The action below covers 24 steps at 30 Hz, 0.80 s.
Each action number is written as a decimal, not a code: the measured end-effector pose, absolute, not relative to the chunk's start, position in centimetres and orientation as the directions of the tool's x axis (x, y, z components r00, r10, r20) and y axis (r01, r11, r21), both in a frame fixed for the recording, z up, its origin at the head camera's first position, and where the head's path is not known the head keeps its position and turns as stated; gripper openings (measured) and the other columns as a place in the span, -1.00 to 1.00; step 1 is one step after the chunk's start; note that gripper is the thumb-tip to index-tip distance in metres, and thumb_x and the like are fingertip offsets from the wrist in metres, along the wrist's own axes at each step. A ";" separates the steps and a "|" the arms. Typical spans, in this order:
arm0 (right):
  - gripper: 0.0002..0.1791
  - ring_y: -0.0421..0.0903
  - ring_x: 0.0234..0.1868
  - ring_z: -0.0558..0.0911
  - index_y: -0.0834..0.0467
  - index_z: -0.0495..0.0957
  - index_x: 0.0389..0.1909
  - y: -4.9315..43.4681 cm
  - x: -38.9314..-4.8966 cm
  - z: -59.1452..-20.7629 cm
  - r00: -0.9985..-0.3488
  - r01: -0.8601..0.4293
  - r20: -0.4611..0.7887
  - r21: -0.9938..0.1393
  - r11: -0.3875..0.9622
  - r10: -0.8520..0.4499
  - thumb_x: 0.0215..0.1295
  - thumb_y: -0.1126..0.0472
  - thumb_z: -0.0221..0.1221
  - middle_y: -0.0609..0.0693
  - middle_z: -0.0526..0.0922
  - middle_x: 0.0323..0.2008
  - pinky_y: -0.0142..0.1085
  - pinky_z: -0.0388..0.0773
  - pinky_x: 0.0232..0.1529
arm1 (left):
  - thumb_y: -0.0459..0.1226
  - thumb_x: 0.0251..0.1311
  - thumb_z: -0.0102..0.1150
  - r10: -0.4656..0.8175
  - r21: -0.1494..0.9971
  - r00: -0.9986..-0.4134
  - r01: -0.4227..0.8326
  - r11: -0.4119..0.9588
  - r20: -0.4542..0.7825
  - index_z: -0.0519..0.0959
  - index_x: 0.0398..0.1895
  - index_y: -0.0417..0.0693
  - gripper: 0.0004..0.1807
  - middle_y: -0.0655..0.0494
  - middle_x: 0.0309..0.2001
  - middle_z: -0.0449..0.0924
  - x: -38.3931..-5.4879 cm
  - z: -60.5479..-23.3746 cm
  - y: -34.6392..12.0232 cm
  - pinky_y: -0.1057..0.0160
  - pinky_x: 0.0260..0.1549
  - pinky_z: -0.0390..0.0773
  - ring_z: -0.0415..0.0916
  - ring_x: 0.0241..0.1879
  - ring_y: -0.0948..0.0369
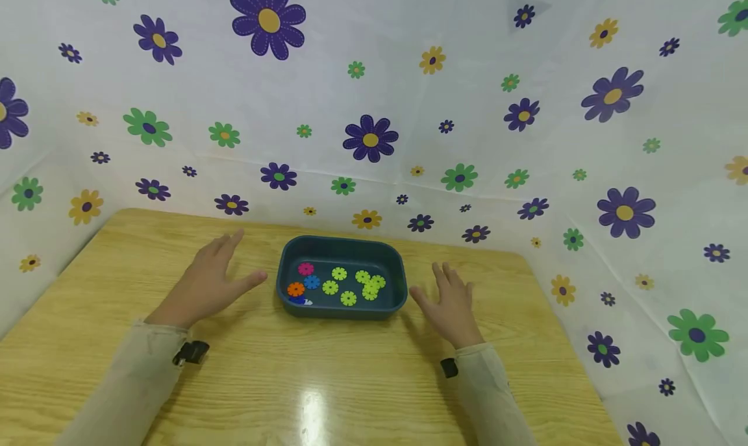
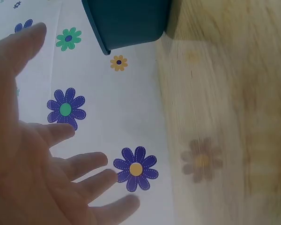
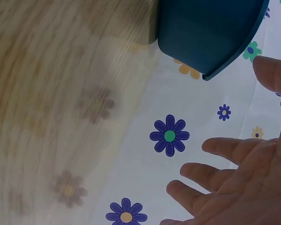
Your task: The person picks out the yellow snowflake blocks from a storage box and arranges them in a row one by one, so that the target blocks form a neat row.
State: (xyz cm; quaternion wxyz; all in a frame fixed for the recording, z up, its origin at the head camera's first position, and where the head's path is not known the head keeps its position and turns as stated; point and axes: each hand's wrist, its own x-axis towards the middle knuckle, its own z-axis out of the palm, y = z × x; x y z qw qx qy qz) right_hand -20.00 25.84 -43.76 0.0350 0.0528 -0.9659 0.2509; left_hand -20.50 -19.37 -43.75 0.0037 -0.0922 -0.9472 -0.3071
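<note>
A dark teal rectangular tray (image 1: 341, 313) stands on the wooden table, with small notched plastic discs lying in it. Several yellow-green discs (image 1: 348, 298) spread over its middle and right side, some overlapping. Toward its left end lie a pink disc (image 1: 306, 269), a blue disc (image 1: 312, 282) and an orange disc (image 1: 296, 289), with dark blue and white ones by the near wall. My left hand (image 1: 207, 280) hovers left of the tray, fingers extended and thumb spread toward it. To the right, my right hand (image 1: 450, 306) is also spread, thumb near the tray's edge. Both hands hold nothing.
The light wooden table (image 1: 251, 381) reaches back to a white cloth (image 1: 327, 89) printed with purple, green and yellow flowers, which hangs behind and along both sides. Each sleeved wrist wears a small black device, the left one (image 1: 191, 352) being larger in view.
</note>
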 end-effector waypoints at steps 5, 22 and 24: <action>-0.09 0.35 0.57 0.08 0.25 0.12 0.60 25.8 -20.0 -43.9 -0.991 -0.131 0.093 -0.516 0.846 -0.097 0.50 -0.27 0.09 0.32 0.09 0.59 0.35 -0.23 0.56 | 0.32 0.37 0.07 0.209 0.658 -0.977 0.187 0.730 0.045 -0.19 0.70 -0.06 0.12 -0.38 0.59 -0.04 -20.5 -44.1 -19.2 -0.51 0.37 0.11 -0.01 0.51 -0.40; -0.30 0.21 0.47 0.34 0.20 0.37 0.46 25.6 -19.8 -43.5 -0.991 -0.136 0.087 -0.585 0.800 -0.104 0.51 -0.17 0.15 0.20 0.38 0.45 0.19 0.31 0.46 | 0.05 0.49 0.14 0.312 0.852 -0.950 0.181 0.491 0.022 0.07 0.65 -0.06 -0.17 -0.29 0.50 0.23 -20.7 -44.8 -17.7 -0.32 0.29 0.44 0.30 0.41 -0.27; -0.33 0.20 0.43 0.40 0.21 0.43 0.41 25.5 -19.8 -43.5 -0.989 -0.146 0.097 -0.581 0.801 -0.110 0.51 -0.17 0.16 0.20 0.43 0.40 0.17 0.36 0.43 | 0.04 0.49 0.15 0.309 0.889 -0.951 0.136 0.438 -0.006 0.05 0.65 -0.04 -0.16 -0.29 0.50 0.23 -20.6 -44.8 -17.5 -0.28 0.26 0.49 0.32 0.41 -0.25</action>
